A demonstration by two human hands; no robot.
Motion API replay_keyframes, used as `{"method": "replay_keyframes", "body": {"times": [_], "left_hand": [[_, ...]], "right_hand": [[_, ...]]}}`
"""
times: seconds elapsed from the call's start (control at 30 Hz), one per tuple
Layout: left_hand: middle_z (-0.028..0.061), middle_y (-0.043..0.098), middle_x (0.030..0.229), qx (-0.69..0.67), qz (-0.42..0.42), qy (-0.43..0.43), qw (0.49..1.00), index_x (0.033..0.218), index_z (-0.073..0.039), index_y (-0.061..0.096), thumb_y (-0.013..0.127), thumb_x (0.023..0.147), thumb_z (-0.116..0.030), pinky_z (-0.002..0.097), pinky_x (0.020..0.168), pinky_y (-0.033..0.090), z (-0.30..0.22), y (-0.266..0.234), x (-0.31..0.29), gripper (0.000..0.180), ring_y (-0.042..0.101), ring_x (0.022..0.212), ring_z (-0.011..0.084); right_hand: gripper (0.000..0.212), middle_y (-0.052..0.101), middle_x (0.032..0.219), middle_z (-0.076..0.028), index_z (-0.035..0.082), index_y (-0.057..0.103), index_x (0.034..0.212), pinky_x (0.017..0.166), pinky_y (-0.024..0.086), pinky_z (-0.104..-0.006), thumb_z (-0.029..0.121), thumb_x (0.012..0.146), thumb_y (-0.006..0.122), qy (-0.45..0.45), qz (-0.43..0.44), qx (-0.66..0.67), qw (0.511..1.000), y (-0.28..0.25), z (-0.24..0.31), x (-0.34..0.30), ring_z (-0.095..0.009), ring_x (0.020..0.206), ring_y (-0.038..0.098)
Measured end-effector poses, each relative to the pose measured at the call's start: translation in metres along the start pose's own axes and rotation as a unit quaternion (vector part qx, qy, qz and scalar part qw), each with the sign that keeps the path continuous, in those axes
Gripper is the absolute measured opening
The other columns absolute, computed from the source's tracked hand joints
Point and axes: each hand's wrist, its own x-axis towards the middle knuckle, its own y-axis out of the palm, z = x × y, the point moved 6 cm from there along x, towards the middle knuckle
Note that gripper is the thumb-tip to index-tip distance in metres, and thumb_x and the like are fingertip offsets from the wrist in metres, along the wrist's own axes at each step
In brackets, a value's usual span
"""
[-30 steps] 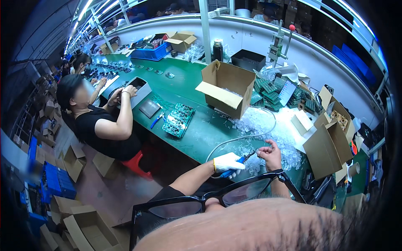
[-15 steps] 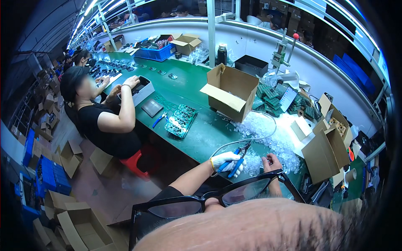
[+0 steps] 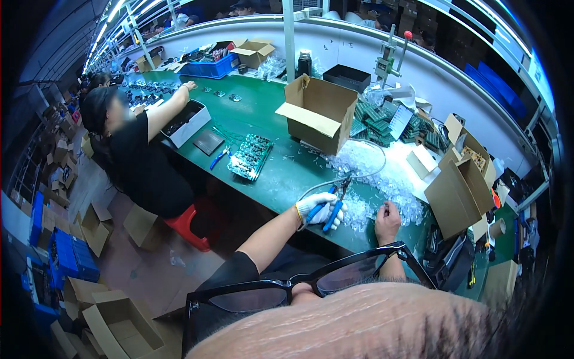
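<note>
My left hand (image 3: 314,207) wears a white knit glove and is wrapped around blue-handled cutters (image 3: 332,214). Their dark jaws point up and away, over the near side of a heap of small clear plastic pieces (image 3: 394,190). A grey cable (image 3: 366,175) loops around behind the jaws. To the right, my bare right hand (image 3: 387,222) is closed, thumb and fingers pinched at the near edge of the heap. Whatever it may hold is too small to make out. The two hands are apart.
A cardboard box (image 3: 320,116) stands behind the heap, another (image 3: 459,197) to its right. Green circuit boards (image 3: 376,122) are piled farther back. Left on the green bench lie a populated board panel (image 3: 251,157) and blue pliers (image 3: 220,158). A co-worker (image 3: 140,149) sits beyond.
My right hand's fingers have drawn together and point upward. The left hand still grips the cutters. The co-worker's arm has stretched out across the bench from the white box. The view has shifted slightly.
</note>
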Motion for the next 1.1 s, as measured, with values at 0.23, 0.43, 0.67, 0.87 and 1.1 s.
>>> {"method": "replay_keyframes", "body": {"times": [0.23, 0.43, 0.67, 0.87, 1.1], "left_hand": [[0.0233, 0.072, 0.118, 0.016, -0.018, -0.007, 1.000, 0.140, 0.009, 0.056, 0.064, 0.099, -0.050, 0.0556, 0.098, 0.055, 0.002, 0.001, 0.001, 0.072, 0.071, 0.104, 0.0365], [0.0208, 0.075, 0.115, 0.013, -0.018, 0.010, 1.000, 0.140, 0.007, 0.057, 0.060, 0.101, -0.054, 0.0552, 0.097, 0.057, -0.002, 0.003, -0.002, 0.072, 0.073, 0.103, 0.0369], [0.0195, 0.075, 0.107, 0.049, -0.113, 0.106, 0.987, 0.130, 0.004, 0.064, 0.067, 0.101, -0.040, 0.0521, 0.091, 0.060, 0.008, -0.002, -0.005, 0.053, 0.075, 0.093, 0.0332], [0.0132, 0.074, 0.097, 0.185, -0.252, 0.169, 0.935, 0.127, 0.003, 0.067, 0.073, 0.101, -0.030, 0.0416, 0.069, 0.064, 0.020, 0.027, -0.012, 0.043, 0.076, 0.079, 0.0244], [0.0075, 0.074, 0.093, 0.239, -0.259, 0.234, 0.906, 0.121, -0.001, 0.074, 0.077, 0.099, -0.028, 0.0357, 0.069, 0.063, 0.030, 0.038, -0.016, 0.035, 0.074, 0.077, 0.0176]], "right_hand": [[0.031, 0.068, 0.089, -0.009, 0.005, 0.071, 0.117, 0.072, 0.055, -0.0417, 0.008, 0.086, 0.073, -0.039, 0.028, -0.023, 0.999, -0.006, 0.006, -0.003, -0.028, 0.078, 0.068], [0.027, 0.071, 0.091, -0.010, 0.004, 0.073, 0.115, 0.073, 0.055, -0.0400, 0.010, 0.089, 0.073, -0.049, 0.030, 0.031, 0.998, 0.004, -0.007, 0.001, -0.026, 0.077, 0.068], [0.023, 0.071, 0.081, -0.007, 0.001, 0.074, 0.115, 0.067, 0.053, -0.0333, 0.017, 0.097, 0.072, 0.037, 0.041, 0.118, 0.991, 0.010, -0.012, 0.001, -0.016, 0.068, 0.063], [0.021, 0.071, 0.080, -0.007, 0.002, 0.074, 0.112, 0.068, 0.054, -0.0347, 0.016, 0.097, 0.071, -0.003, 0.041, 0.077, 0.996, 0.008, -0.020, -0.004, -0.017, 0.069, 0.065], [0.022, 0.070, 0.080, -0.006, 0.005, 0.074, 0.111, 0.069, 0.054, -0.0353, 0.016, 0.091, 0.073, -0.020, 0.031, 0.033, 0.999, 0.004, -0.020, -0.008, -0.019, 0.069, 0.065]]}}
